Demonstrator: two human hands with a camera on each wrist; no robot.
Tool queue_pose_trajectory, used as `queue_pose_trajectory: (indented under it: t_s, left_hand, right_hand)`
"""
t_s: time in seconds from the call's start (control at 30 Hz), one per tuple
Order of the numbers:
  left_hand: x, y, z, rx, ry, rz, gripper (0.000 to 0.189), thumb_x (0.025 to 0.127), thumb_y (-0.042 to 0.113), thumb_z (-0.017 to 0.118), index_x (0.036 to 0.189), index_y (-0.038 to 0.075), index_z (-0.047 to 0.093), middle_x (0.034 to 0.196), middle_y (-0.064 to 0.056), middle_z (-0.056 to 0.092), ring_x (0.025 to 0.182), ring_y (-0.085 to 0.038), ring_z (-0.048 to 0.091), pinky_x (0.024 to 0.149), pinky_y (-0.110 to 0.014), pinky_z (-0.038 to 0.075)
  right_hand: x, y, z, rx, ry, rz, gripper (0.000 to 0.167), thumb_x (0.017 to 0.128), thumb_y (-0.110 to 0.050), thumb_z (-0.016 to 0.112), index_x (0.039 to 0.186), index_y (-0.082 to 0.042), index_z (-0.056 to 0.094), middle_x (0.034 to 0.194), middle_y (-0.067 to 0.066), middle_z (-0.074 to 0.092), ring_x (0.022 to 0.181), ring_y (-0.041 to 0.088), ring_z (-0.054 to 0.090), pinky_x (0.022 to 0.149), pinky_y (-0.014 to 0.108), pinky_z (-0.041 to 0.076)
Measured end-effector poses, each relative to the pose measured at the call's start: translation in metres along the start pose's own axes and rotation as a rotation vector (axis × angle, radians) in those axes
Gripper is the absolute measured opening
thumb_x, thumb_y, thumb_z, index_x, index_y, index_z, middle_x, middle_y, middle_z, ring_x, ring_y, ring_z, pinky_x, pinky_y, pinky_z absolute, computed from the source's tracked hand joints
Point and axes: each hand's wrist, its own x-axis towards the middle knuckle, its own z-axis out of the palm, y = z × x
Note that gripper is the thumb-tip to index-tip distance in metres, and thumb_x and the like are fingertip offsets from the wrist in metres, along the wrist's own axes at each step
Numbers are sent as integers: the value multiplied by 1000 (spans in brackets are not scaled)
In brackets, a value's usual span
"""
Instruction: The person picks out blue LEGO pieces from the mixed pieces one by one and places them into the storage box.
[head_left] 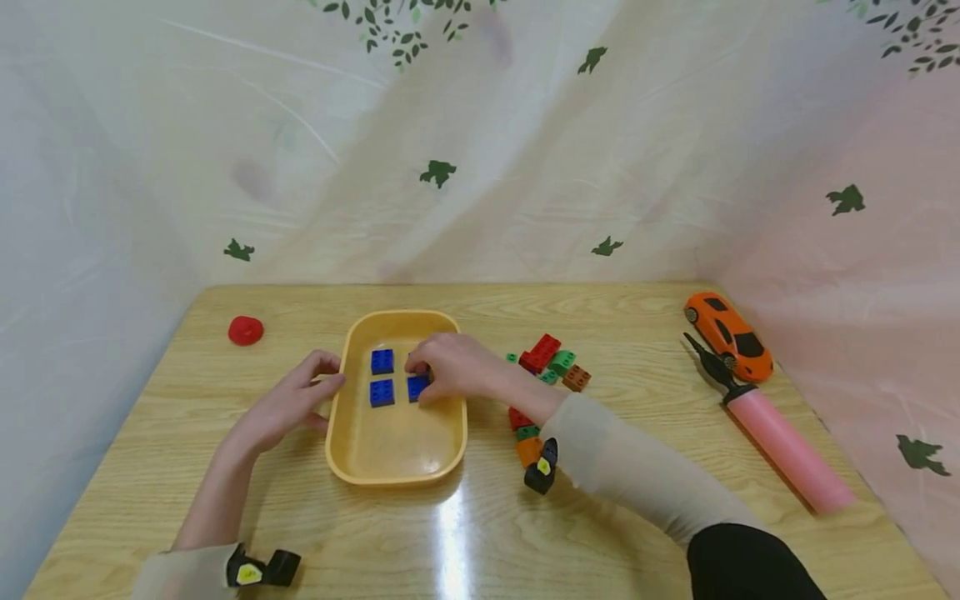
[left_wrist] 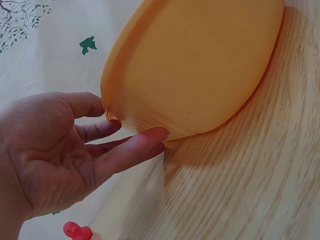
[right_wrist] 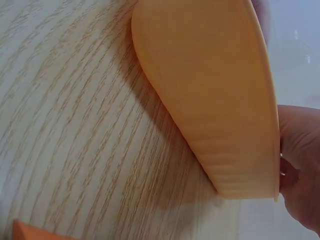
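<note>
A yellow-orange plastic tray (head_left: 399,467) stands on the wooden table, with several blue toy bricks (head_left: 382,393) laid out inside. My right hand (head_left: 468,367) reaches over the tray's right rim and pinches a blue brick (head_left: 417,388) between thumb and fingers, close to the tray floor. Part of another blue brick behind it is hidden by the fingers. On the other side, my left hand (head_left: 285,404) rests its fingertips against the tray's outer left wall. In the left wrist view, its fingers (left_wrist: 132,150) extend loosely along that wall. From the right wrist, the tray wall (right_wrist: 205,95) hides the fingertips.
Right of the tray lies a loose group of red, green, brown and orange bricks (head_left: 542,354), partly under my right forearm. An orange toy car (head_left: 727,333) and a pink hand pump (head_left: 787,450) lie by the right edge. A red rubber duck (head_left: 245,331) sits back left.
</note>
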Motion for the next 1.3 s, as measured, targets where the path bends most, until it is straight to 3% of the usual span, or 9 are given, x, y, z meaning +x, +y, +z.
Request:
queue_pose_trajectory:
  t_s: [0.17,0.33,0.5,0.6,0.8,1.1,1.3]
  left_hand:
    - [0,0,1,-7,0,3,48,111,33,45,145,1,32,149,-24,37,131,-42,48,78,-35,64]
    - [1,-1,1,-4,1,10,48,111,33,45,145,1,32,149,-25,37,131,-42,48,77,-35,64]
    - [1,-2,1,-9,3,5,48,111,33,45,145,1,33,149,-24,37,130,-41,49,77,-36,65]
    - [2,-2,1,-13,6,-1,48,111,33,46,145,2,33,149,-24,37,130,-41,49,77,-36,65]
    - [2,-2,2,-11,4,-1,50,111,34,46,146,1,32,150,-25,36,129,-41,49,78,-36,65]
    - [2,-1,1,-8,5,-14,48,111,32,46,145,2,33,150,-24,37,127,-40,51,78,-36,65]
    - [2,-1,0,-7,6,-9,48,111,32,45,146,1,33,149,-25,38,127,-40,51,77,-36,64]
  right_hand:
    - [-12,8,-6,171,111,-11,38,92,-35,78,124,-15,73,120,0,74,107,15,66,93,30,57]
    - [-34,20,-16,367,278,-6,33,94,-27,76,122,-10,73,119,8,74,110,26,68,98,43,58]
    - [-62,34,-19,508,462,34,29,94,-23,76,121,-12,74,118,6,75,107,23,69,97,46,59]
    - [-78,43,-17,576,518,61,28,94,-23,76,121,-13,74,117,7,75,104,19,70,96,46,60]
    - [-103,58,-9,628,518,106,28,95,-21,76,122,-15,73,118,14,75,102,19,71,94,48,60]
    - [-125,74,-5,596,434,129,30,95,-19,75,124,-13,72,118,9,76,98,16,71,86,26,60]
    - [-130,81,-4,557,373,113,30,93,-18,77,121,-9,73,114,9,77,92,16,70,84,34,61]
